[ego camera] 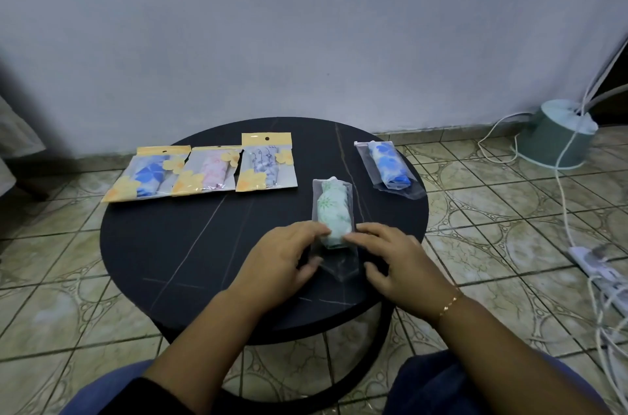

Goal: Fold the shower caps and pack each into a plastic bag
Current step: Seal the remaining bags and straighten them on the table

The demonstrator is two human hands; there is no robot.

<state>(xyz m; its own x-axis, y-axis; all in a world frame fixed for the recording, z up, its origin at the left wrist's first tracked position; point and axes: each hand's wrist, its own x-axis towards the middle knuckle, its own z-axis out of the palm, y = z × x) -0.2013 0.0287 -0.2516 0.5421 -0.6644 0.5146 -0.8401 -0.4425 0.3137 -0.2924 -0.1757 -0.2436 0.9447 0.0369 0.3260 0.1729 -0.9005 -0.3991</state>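
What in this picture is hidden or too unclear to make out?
Head view only:
- Near end of the green-flowered cap: covered by the fingers of the left hand and right hand.
- Whether its clear bag is sealed: too transparent to tell.
- Print on the three yellow-topped packets: too small.
- Power strip: cut off by the right edge.

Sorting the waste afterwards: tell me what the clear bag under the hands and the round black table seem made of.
Clear bag: thin glossy plastic film, seemingly; the green-patterned folded cap shows through.
Round black table: dark matt top with pale veins, like stone or a printed laminate; the picture cannot settle which.
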